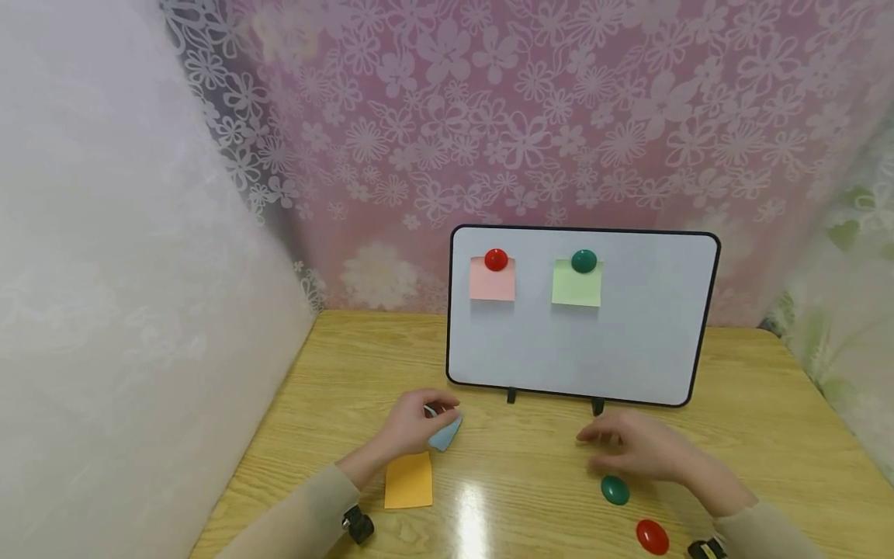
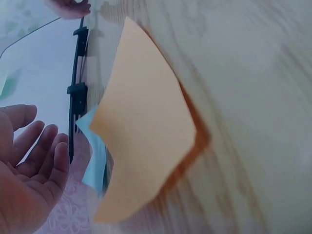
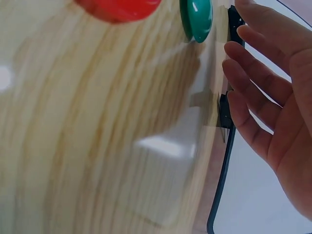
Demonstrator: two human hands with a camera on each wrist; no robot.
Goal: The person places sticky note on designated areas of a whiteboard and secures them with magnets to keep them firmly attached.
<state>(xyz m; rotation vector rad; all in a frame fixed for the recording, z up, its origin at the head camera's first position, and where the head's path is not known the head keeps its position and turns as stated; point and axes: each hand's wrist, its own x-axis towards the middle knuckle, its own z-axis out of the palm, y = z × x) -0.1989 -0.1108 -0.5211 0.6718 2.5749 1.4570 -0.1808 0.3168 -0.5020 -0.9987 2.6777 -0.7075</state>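
A white magnetic board point(image 1: 628, 349) stands upright on the wooden table point(image 1: 531, 466). On it a red magnet point(image 1: 496, 259) pins a pink note point(image 1: 492, 281) and a green magnet point(image 1: 583, 261) pins a green note point(image 1: 576, 286). My left hand point(image 1: 419, 423) hovers with loosely spread fingers point(image 2: 39, 146) at a light-blue note point(image 1: 445, 436), whose edge stands up from the table point(image 2: 95, 151); no grip shows. An orange note point(image 1: 408, 480) point(image 2: 141, 131) lies just nearer. My right hand point(image 1: 632, 446) floats with straight fingers point(image 3: 253, 92) above a loose green magnet point(image 1: 615, 490) point(image 3: 197, 19). A loose red magnet point(image 1: 652, 536) point(image 3: 117, 7) lies beside it.
Flowered curtains close in the table at the back and on both sides. The board's black feet point(image 1: 512, 394) rest just beyond both hands. Bare wood lies between the hands and along the right side.
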